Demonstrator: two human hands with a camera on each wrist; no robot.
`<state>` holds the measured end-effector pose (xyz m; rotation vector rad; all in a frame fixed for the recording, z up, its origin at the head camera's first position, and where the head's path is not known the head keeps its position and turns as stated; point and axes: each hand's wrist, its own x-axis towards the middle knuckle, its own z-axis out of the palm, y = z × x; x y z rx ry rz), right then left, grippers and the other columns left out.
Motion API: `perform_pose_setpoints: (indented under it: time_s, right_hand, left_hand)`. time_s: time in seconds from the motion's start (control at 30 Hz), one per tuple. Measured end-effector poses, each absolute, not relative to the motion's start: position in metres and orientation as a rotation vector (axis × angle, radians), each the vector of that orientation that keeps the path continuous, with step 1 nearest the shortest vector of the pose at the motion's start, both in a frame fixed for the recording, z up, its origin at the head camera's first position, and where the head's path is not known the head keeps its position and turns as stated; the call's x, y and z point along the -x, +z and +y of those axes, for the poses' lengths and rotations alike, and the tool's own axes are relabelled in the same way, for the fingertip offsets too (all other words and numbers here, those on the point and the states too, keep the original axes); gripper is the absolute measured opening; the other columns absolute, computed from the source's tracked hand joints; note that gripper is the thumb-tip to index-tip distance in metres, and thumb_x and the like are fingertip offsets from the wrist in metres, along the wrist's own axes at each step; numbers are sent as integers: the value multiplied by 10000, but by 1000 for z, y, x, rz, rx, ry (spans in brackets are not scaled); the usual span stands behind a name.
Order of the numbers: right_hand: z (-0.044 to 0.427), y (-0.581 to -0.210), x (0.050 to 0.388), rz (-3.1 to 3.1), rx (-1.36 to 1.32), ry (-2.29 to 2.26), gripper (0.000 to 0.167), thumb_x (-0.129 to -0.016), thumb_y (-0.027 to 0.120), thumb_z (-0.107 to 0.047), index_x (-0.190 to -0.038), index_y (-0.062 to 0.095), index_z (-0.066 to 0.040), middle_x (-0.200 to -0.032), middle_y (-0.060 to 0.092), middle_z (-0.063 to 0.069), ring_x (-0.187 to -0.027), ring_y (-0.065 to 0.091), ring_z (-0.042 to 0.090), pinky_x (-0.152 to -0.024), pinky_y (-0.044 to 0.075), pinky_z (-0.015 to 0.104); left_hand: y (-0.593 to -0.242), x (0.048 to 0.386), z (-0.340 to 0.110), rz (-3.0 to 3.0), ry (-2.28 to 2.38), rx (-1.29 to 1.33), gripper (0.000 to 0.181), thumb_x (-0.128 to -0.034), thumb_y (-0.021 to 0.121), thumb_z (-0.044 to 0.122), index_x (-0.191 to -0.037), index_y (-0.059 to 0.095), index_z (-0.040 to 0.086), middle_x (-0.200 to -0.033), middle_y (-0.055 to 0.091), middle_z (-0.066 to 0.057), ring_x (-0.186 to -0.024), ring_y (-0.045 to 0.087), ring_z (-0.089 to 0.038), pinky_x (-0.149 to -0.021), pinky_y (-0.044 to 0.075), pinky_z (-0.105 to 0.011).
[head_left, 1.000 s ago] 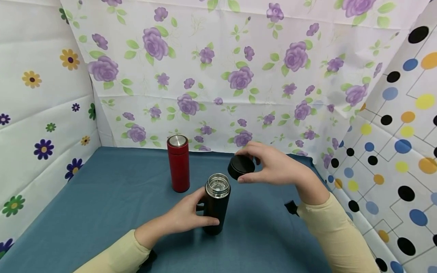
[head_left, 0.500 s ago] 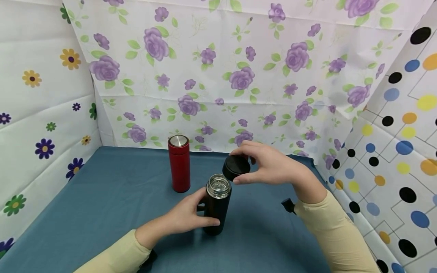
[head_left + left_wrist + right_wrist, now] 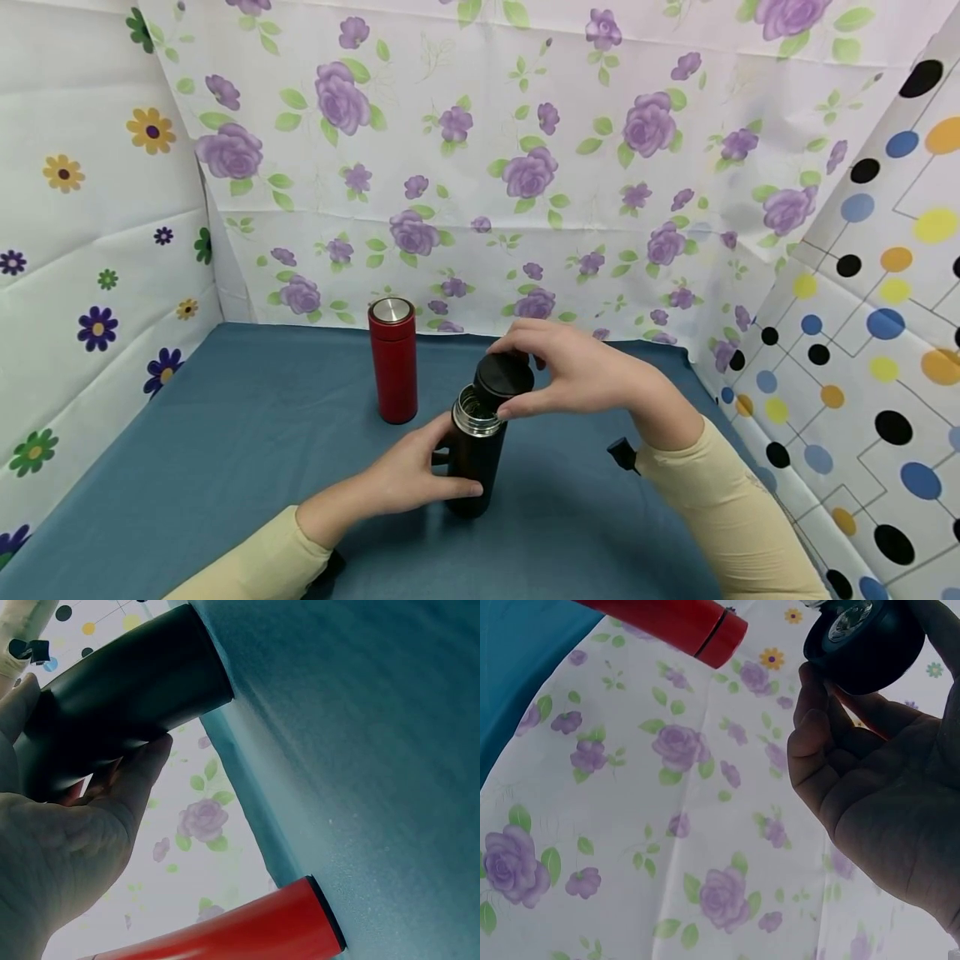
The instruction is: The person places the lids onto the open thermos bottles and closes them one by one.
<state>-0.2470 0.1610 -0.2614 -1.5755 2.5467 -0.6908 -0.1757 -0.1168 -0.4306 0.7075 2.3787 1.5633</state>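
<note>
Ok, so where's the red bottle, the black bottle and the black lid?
Red bottle (image 3: pixel 394 379), head view: middle of its body.
Black bottle (image 3: pixel 135 690), left wrist view: middle of its side.
Black lid (image 3: pixel 506 374), head view: its flat top.

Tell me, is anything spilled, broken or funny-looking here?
Nothing looks spilled or broken. Only the round black lid is askew: the right hand holds it off-centre over the open black cylindrical bottle, leaving part of its silver mouth uncovered. The red cylindrical silver-topped bottle stands upright.
</note>
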Motion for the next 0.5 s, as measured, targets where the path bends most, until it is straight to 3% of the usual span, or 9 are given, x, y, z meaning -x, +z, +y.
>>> perform_pose_setpoints:
  time_s: [0.5]
  right_hand:
    - [151,-260,242,2498,1580,-695,627,-956,893,-496,-1463,693,-187,-1180,609,-108,-982,567,125,-766,532,357]
  left_hand:
    - [-430,175,-118,2354,1579,-729,808,-959,917,356,-1634,480,274,-1541,626,43,-1427,599,-263,-1150,537,-607]
